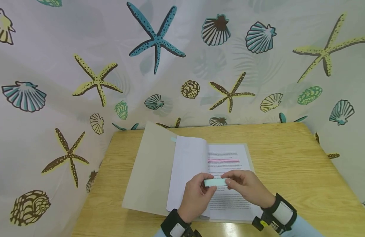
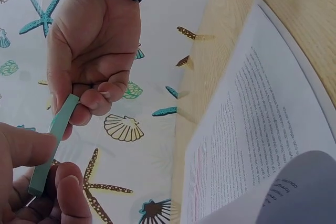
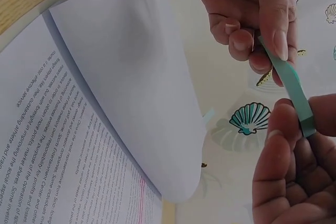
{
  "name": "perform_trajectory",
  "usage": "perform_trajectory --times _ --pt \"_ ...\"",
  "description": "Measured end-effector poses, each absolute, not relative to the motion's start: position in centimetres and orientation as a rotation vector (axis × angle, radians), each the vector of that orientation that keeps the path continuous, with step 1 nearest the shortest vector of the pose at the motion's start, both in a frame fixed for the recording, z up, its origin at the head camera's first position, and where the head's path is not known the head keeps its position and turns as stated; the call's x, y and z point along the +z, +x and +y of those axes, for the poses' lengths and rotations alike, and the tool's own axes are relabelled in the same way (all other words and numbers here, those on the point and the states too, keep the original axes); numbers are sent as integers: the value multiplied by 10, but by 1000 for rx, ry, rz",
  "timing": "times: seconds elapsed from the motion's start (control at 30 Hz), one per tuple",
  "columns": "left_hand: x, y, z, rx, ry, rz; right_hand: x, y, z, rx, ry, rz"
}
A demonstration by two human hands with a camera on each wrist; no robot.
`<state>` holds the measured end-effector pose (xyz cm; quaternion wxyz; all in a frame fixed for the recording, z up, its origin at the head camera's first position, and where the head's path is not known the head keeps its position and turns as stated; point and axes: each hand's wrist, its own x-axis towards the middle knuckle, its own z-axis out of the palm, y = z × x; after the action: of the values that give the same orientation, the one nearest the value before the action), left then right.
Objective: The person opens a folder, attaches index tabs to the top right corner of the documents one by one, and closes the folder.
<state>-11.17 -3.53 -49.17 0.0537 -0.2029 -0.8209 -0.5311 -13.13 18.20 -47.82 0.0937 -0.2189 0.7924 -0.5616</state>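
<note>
A narrow pad of mint-green sticky notes [image 1: 215, 182] is held up above the open document, one end in each hand. My left hand [image 1: 197, 196] pinches its left end between thumb and fingers. At the other end, the thumb and fingertips of my right hand [image 1: 250, 187] grip the pad. In the right wrist view the pad [image 3: 290, 85] looks thick and slightly bowed along its length. The printed page [image 1: 228, 200] below has pink lines across its upper text, and my hands hide part of it.
The document's cover [image 1: 150, 174] lies folded out to the left, with turned white pages [image 1: 188, 164] curling over it. A pale green tab [image 1: 173, 139] sticks out from their upper edge. The wooden table [image 1: 289, 158] meets a curtain [image 1: 182, 65] printed with shells and starfish.
</note>
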Motion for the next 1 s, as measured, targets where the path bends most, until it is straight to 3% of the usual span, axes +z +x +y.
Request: perform_trajectory --times 0.67,1.0 --pt "-493 -113 -32 -1231 -712 -2442 -475 -132 176 -1682 -648 2414" --pt "-489 -116 -34 -1302 -717 -2344 -476 -136 178 -1728 -580 2343"
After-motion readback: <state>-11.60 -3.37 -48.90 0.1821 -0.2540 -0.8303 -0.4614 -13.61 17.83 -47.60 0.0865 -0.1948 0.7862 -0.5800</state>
